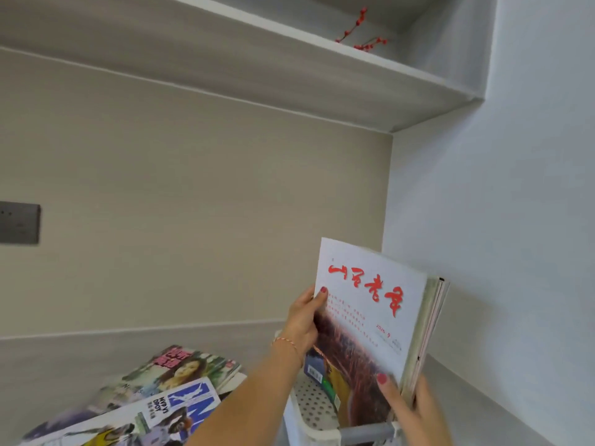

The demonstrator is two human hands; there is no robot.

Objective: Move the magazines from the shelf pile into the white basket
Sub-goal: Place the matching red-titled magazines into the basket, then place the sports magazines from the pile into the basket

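Both my hands hold a bundle of magazines [373, 304] upright over the white basket [309, 413]. The front cover is white with red brush lettering and a reddish field photo. My left hand [304, 320] grips the bundle's left edge, thumb on the cover. At the lower right corner my right hand [409, 410] clamps the spines. The bundle's bottom edge dips inside the perforated basket, where another magazine [317, 368] stands. A pile of magazines [151, 394] lies flat on the counter to the left.
A grey counter [51, 375] runs along a beige back wall, with a white side wall at right close to the basket. A dark socket plate [19, 223] sits on the wall at left. An upper shelf [289, 46] carries a red berry twig [360, 33].
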